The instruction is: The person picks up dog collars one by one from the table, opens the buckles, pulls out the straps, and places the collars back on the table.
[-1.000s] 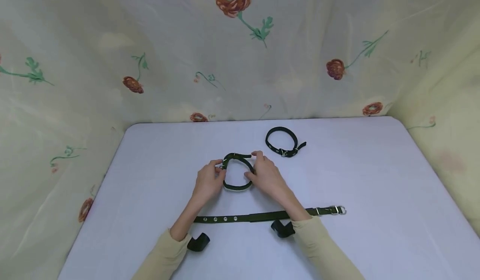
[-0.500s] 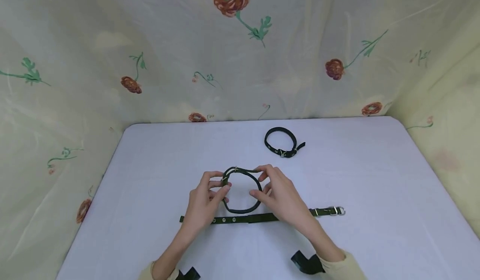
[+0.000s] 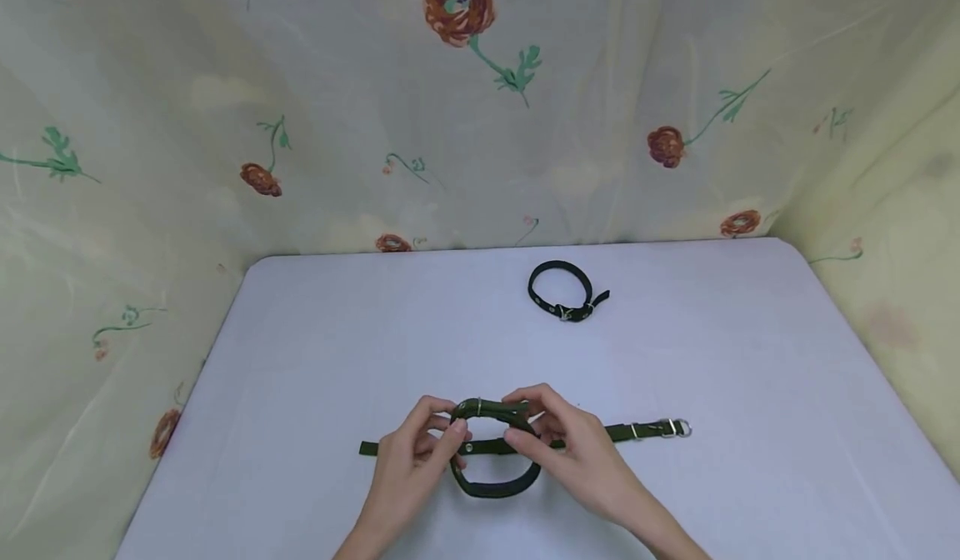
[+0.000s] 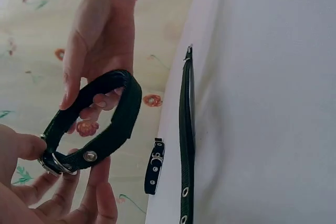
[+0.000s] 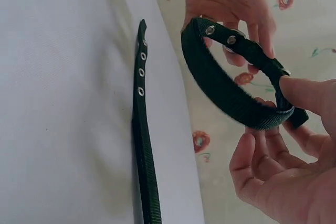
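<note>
Both hands hold a dark green collar [image 3: 495, 490] raised above the table, fastened into a loop. My left hand [image 3: 405, 464] pinches it at the metal buckle [image 4: 50, 163], thumb on one face and fingers on the other. On the opposite side my right hand [image 3: 577, 456] grips the band near its loose tail [image 5: 299, 118], between thumb and fingers. Metal eyelets [image 5: 210, 30] show along the strap in the right wrist view. Beneath it, a second collar [image 3: 622, 432] lies straight across the table, partly hidden by the hands and loop.
A third collar [image 3: 577, 314], smaller and buckled into a ring, lies farther back on the white table [image 3: 337, 327]. Flower-patterned cloth [image 3: 337, 127] hangs behind the table and along its sides.
Both hands have brought the looped collar toward the body, from behind the straight collar to over it. The two collars on the table have stayed put.
</note>
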`<action>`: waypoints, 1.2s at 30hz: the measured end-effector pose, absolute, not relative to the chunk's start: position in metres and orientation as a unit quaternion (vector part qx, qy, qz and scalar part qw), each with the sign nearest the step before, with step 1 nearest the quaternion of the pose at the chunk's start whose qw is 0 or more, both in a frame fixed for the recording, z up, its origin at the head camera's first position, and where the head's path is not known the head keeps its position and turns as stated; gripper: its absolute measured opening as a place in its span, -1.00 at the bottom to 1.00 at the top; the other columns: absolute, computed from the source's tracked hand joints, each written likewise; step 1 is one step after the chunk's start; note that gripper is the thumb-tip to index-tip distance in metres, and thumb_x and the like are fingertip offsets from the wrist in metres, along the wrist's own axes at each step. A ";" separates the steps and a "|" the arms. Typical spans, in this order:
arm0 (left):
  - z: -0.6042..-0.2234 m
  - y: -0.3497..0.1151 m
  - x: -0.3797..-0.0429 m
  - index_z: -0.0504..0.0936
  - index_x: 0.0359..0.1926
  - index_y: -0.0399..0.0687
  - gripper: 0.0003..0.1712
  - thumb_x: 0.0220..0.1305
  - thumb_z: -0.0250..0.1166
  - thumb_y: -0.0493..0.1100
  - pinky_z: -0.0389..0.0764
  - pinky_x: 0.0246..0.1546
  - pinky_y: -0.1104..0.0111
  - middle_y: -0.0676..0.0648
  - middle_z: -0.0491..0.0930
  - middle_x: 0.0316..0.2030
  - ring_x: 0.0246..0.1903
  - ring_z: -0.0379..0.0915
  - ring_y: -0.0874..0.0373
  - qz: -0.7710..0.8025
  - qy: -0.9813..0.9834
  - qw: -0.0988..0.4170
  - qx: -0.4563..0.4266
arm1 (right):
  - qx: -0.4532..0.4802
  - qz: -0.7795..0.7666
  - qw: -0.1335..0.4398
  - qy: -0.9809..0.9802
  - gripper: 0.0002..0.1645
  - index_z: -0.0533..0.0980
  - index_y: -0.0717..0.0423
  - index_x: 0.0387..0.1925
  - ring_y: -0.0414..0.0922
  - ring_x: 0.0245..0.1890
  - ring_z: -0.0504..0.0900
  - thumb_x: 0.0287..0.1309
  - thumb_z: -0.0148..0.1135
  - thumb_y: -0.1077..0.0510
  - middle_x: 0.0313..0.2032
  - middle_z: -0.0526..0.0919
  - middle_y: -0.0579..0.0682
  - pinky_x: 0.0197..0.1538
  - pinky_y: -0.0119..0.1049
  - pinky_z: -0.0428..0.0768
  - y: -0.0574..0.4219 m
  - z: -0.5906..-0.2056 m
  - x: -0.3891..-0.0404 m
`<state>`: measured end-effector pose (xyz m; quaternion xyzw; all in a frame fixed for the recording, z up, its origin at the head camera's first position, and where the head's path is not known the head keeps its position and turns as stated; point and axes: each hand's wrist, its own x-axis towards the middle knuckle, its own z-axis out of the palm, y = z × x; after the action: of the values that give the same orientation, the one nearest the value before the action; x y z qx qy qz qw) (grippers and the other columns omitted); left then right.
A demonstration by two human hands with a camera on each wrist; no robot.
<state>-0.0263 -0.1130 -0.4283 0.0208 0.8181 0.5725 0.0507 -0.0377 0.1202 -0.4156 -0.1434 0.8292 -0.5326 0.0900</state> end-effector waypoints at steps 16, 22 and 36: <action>-0.436 -0.100 -0.016 0.75 0.01 0.39 -0.78 0.38 0.51 0.09 0.78 -0.23 0.38 0.17 0.83 -0.02 -0.11 0.86 0.18 0.580 0.810 0.028 0.084 | -0.149 -0.569 0.030 0.808 -0.71 0.67 -0.22 0.11 -0.30 -0.14 0.73 0.41 0.45 -0.02 -0.04 0.79 -0.27 -0.05 -0.36 0.71 0.117 -0.428 -0.022; -0.435 -0.097 -0.016 0.74 0.03 0.33 -0.78 0.40 0.48 0.08 0.79 -0.19 0.43 0.11 0.84 -0.02 -0.12 0.87 0.17 0.590 0.804 0.026 0.076 | -0.149 -0.562 0.005 0.814 -0.75 0.65 -0.29 0.08 -0.32 -0.18 0.73 0.43 0.42 0.01 -0.07 0.78 -0.28 -0.06 -0.38 0.71 0.117 -0.429 -0.021; -0.441 -0.093 -0.023 0.60 0.10 0.18 -0.74 0.51 0.39 0.03 0.79 -0.04 0.40 -0.01 0.80 0.08 -0.03 0.86 0.07 0.589 0.803 0.032 0.088 | -0.146 -0.467 -0.089 0.868 -0.71 0.73 -0.33 0.04 -0.41 -0.12 0.73 0.31 0.51 -0.02 -0.11 0.80 -0.41 -0.05 -0.31 0.74 0.119 -0.425 -0.028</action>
<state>-0.0229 -0.0926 -0.4407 0.0876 0.8027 0.5890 0.0317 -0.0284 0.1193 -0.4247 -0.1463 0.8676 -0.4668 -0.0888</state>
